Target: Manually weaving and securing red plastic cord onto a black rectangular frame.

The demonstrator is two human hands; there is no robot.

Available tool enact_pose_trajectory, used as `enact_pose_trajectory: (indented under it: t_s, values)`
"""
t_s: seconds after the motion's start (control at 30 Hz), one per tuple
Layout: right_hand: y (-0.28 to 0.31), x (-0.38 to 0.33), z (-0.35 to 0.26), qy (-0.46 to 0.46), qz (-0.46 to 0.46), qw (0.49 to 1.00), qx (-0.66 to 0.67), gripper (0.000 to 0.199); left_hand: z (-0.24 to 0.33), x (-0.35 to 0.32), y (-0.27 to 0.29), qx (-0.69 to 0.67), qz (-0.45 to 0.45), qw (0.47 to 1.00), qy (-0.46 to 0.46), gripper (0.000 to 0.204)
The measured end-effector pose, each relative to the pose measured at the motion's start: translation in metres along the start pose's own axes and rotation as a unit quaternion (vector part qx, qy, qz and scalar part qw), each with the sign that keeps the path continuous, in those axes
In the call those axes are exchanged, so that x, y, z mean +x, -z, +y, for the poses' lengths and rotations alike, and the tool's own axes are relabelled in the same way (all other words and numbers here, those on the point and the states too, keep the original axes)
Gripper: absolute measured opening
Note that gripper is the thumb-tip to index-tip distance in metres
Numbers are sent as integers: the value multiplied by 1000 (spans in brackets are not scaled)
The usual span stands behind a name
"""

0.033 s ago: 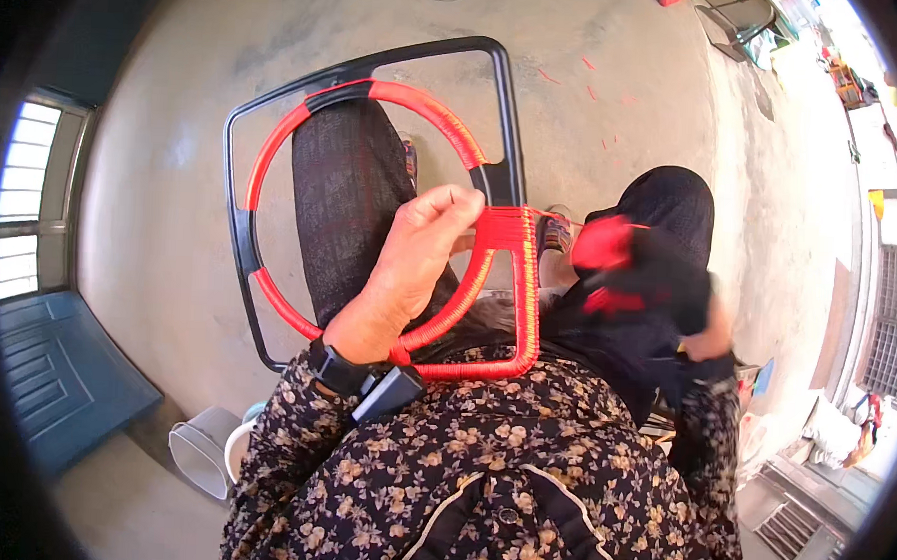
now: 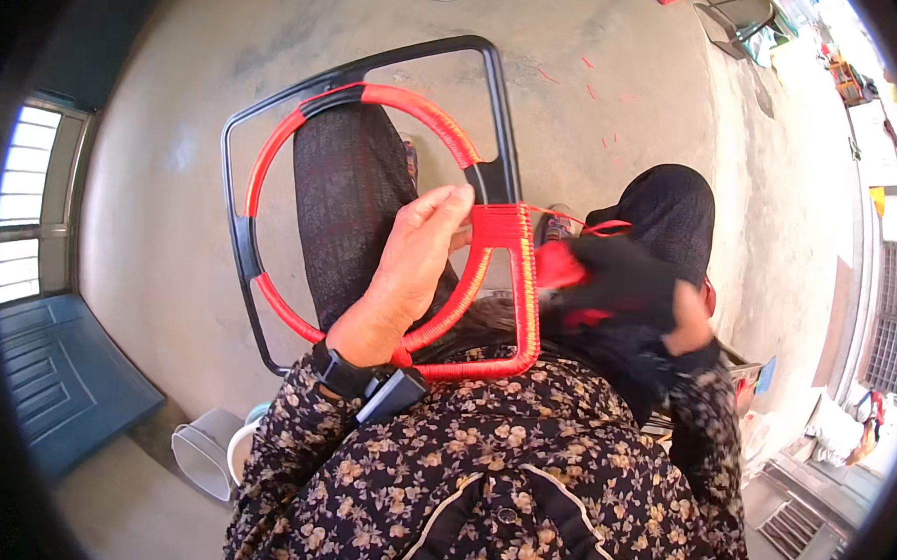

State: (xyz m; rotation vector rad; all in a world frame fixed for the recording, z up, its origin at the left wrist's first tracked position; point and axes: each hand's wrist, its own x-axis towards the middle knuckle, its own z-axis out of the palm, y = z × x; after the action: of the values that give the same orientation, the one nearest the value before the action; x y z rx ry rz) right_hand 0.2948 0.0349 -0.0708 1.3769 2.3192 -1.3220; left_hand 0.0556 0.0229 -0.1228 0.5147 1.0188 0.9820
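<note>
Concrete floor (image 2: 173, 168), grey and bare, fills the background, with a blue panelled door (image 2: 54, 383) at the lower left. Resting against the person's lap, a black metal chair frame with a round inner hoop partly wrapped in red plastic cord (image 2: 258, 172) stands tilted up, its long side running away from the body. Dense red weaving (image 2: 511, 233) covers the frame's right upright, just right of the left hand (image 2: 409, 268), whose fingers lie loosely extended, tips touching the weaving's edge without clamping it. The right hand (image 2: 687, 315), blurred, sits further right and a little lower, beside dark cloth (image 2: 619, 277) and a loose bundle of red cord (image 2: 559, 267); whether it grips the cord cannot be told. A thin red strand (image 2: 561, 217) runs from the weaving toward that side, so the left hand is nearer the woven upright.
</note>
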Motion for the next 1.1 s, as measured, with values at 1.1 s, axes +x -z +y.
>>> enact_pose_trajectory:
  t_s: [1.1]
  values:
    - [50, 18, -39, 13, 271, 956, -111, 27, 5, -3, -11, -27, 32, 997, -70, 15]
